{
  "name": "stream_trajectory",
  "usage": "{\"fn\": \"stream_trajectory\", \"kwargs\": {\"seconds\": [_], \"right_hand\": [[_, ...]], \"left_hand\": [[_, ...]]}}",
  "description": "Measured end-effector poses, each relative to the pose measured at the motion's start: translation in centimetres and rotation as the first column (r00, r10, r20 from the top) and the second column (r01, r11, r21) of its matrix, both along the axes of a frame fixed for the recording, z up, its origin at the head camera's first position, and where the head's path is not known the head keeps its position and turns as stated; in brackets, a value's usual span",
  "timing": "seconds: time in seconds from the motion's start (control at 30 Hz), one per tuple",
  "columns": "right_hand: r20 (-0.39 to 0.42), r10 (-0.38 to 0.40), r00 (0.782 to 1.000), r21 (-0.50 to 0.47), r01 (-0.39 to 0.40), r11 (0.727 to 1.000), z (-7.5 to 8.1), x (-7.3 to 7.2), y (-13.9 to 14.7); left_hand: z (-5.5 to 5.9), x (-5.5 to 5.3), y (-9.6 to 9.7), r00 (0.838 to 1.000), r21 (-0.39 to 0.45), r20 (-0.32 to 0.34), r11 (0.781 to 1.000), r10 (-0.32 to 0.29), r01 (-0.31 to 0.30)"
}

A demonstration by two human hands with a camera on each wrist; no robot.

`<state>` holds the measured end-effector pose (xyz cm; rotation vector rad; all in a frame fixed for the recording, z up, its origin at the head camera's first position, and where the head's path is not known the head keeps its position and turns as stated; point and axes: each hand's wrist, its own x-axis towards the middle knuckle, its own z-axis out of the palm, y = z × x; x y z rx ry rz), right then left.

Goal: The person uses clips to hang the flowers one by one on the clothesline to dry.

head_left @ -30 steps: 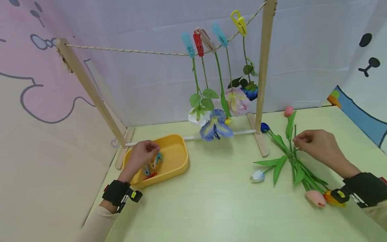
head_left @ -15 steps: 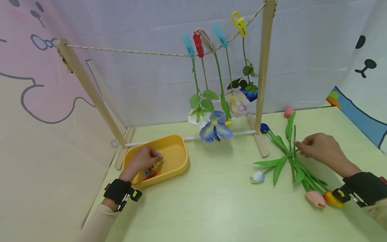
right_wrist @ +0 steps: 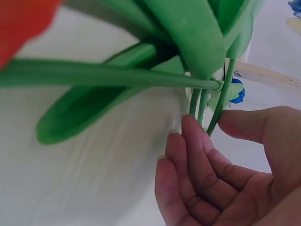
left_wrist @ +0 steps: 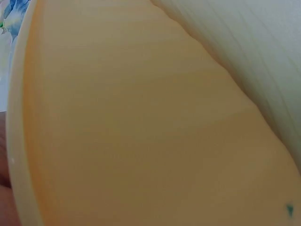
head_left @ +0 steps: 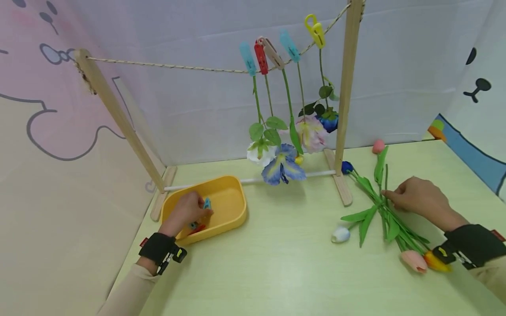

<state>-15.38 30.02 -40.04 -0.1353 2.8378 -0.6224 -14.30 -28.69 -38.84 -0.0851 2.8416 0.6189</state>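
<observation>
In the head view my left hand (head_left: 186, 211) reaches down into the yellow tray (head_left: 231, 208), among clothespins. A blue clothespin (head_left: 207, 203) stands right by its fingertips, and a red clothespin (head_left: 197, 229) lies below; I cannot tell whether the fingers hold one. Only the tray wall fills most of the left wrist view. On the right, my right hand (head_left: 419, 199) pinches the stem of a white-blue tulip (head_left: 341, 234) at the crossing of the pile. The right wrist view shows a green stem (right_wrist: 226, 94) between thumb and forefinger.
A rope (head_left: 170, 66) spans two wooden posts (head_left: 348, 83), with several artificial flowers hanging from clothespins. Pink tulip (head_left: 413, 261), orange-yellow tulip (head_left: 436, 262), dark blue flower (head_left: 347, 167) and another pink bloom (head_left: 378, 146) lie at the right. A white rod (head_left: 322, 173) joins the post feet.
My left hand has lowered into the tray, its fingers now down at the clothespins. My right hand has moved slightly left and down, and the white-blue tulip has shifted a little right.
</observation>
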Motion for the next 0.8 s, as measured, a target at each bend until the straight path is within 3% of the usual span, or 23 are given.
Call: {"fn": "stream_trajectory", "kwargs": {"seconds": [0.13,0.47,0.8], "right_hand": [[-0.028,0.023,0.999,-0.021,-0.024,1.0,-0.1,0.0,0.0],[-0.055,0.005,0.998,-0.08,-0.009,0.997,0.5,0.0,-0.6],[-0.235,-0.082,0.968,-0.249,0.021,0.968,2.1,1.1,-1.4]], "left_hand": [[-0.1,-0.2,0.1,1.0,-0.012,0.01,1.0,0.007,-0.007],[0.0,-0.5,0.3,0.999,-0.036,0.013,0.998,-0.048,0.049],[0.3,-0.4,0.5,0.997,-0.048,-0.029,0.997,-0.07,0.069]]}}
